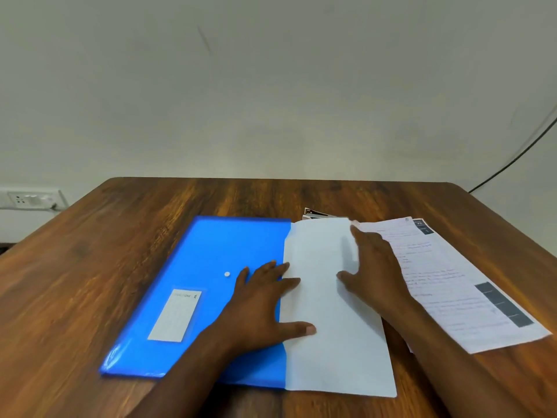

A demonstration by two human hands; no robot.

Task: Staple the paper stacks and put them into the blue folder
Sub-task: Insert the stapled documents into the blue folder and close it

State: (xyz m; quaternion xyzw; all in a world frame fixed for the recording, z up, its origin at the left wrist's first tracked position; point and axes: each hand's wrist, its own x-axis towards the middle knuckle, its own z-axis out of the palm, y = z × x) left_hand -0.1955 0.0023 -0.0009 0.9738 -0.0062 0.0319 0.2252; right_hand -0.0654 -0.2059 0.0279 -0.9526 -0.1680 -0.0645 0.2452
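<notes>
Blue folder (193, 285): thin, slick plastic. Paper stack (334, 321), half inside: light, floppy; push its right edge. Left hand (265, 306) flat on both; right hand (373, 267) flat on paper.

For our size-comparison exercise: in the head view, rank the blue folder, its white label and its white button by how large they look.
1. Blue folder
2. White label
3. White button
</notes>
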